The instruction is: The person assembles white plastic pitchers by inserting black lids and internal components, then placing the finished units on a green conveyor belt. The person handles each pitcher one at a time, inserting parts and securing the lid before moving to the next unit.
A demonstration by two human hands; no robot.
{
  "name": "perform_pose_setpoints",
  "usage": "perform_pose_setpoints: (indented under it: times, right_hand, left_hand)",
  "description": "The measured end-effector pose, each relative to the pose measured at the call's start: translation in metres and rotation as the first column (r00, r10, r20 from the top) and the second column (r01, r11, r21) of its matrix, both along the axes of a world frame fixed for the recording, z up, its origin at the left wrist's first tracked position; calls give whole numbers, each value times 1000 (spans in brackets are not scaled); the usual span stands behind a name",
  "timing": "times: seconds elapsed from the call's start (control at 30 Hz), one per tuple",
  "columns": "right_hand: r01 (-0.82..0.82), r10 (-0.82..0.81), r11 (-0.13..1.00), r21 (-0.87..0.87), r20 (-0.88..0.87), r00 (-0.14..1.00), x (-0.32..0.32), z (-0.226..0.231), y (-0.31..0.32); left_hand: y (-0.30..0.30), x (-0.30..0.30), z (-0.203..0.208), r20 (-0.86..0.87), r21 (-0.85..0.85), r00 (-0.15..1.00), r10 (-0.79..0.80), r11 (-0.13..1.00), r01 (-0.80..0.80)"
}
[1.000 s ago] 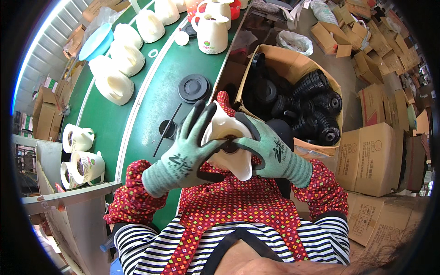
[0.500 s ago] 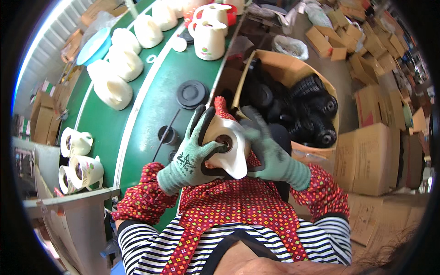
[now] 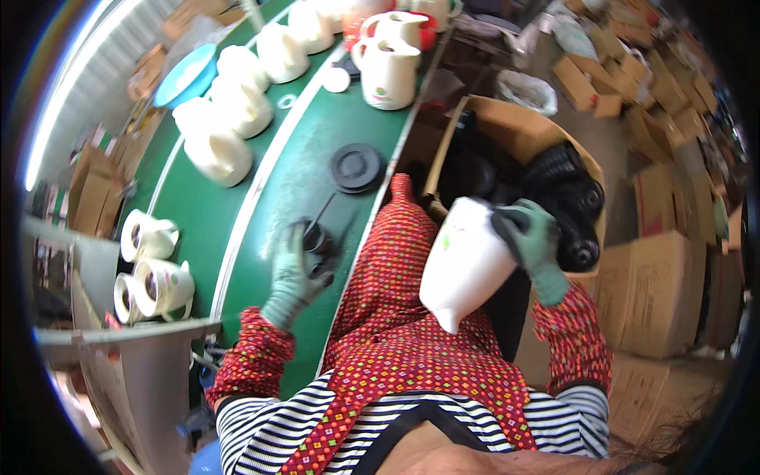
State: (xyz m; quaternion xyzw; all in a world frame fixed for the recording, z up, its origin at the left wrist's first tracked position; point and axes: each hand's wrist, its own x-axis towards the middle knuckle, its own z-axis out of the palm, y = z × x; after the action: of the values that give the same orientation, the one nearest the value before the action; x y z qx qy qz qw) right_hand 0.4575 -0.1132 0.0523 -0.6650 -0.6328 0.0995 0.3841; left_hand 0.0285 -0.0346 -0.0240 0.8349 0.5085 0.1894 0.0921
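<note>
A white plastic jug body (image 3: pixel 463 257) hangs tilted over my lap, its spout pointing down toward me. My right hand (image 3: pixel 532 237) is closed on it from the right, at the handle side. On the green table, my left hand (image 3: pixel 291 273) lies beside a small black cup (image 3: pixel 317 237), fingers and thumb apart around its near left side. That hand is somewhat blurred, and whether it touches the cup is unclear. A thin dark rod (image 3: pixel 326 207) leans from the cup toward a round black lid (image 3: pixel 356 168) lying flat farther up the table.
White jugs (image 3: pixel 218 150) stand in a row at the far left; several more (image 3: pixel 162 286) lie at the near left. A blue basin (image 3: pixel 187 75) is behind them. To my right, a cardboard box (image 3: pixel 507 119) holds black ribbed parts. Cartons (image 3: pixel 641 277) stack beyond it.
My left hand has let go of the jug and moved left to the black cup. The jug, now in my right hand alone, has turned and shifted right. The view has shifted slightly.
</note>
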Motion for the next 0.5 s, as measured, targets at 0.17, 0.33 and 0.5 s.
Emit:
perform_pose_setpoints:
  times: [0.17, 0.33, 0.5]
  right_hand:
    - [-105, 166, 972, -210, 302, 939, -49, -39, 2]
    - [-369, 388, 881, -294, 8, 921, -32, -3, 0]
    - [-648, 488, 727, -228, -491, 721, 2, 35, 42]
  left_hand:
    - [41, -62, -67, -81, -468, 994, 73, 877, -103]
    - [42, -46, -61, 411, -649, 839, 356, 761, -5]
    - [51, 43, 64, 440, -749, 824, 356, 652, 118]
